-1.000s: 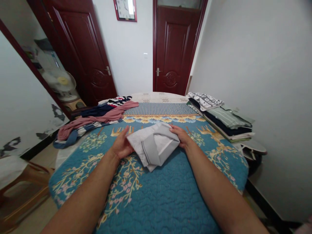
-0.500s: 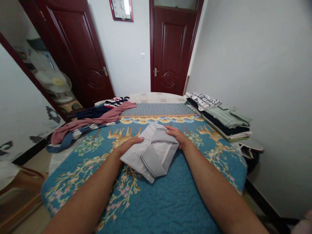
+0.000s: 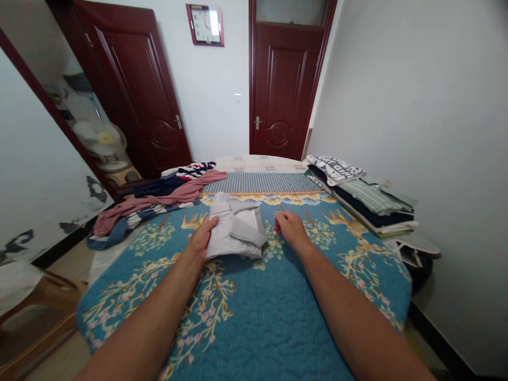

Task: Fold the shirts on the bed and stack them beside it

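A folded grey striped garment (image 3: 227,233) lies on the blue quilted bed (image 3: 257,317), a little left of the middle and toward the far half, just near of the striped band of bedding. Its long axis runs near to far, with the far end tipped slightly left. A plain grey flap sits on top along its right side, and the near edge is straight.

The left hand (image 3: 201,239) lies flat on the garment's near left edge, its grip spread open with the fingers pressing on the cloth rather than closing round it. The right hand (image 3: 288,228) rests on the quilt just right of the garment, not touching it. Its grip is loosely curled and appears empty, though the fingertips are turned away from the camera.

The garment looks light, thin and limp, and it would likely sag and unfold if pinched at one corner. A flat hand under each long side looks the safest hold.

A stack of folded clothes (image 3: 369,198) stands at the far right edge of the bed, and a heap of loose clothes (image 3: 159,193) sprawls at the far left.
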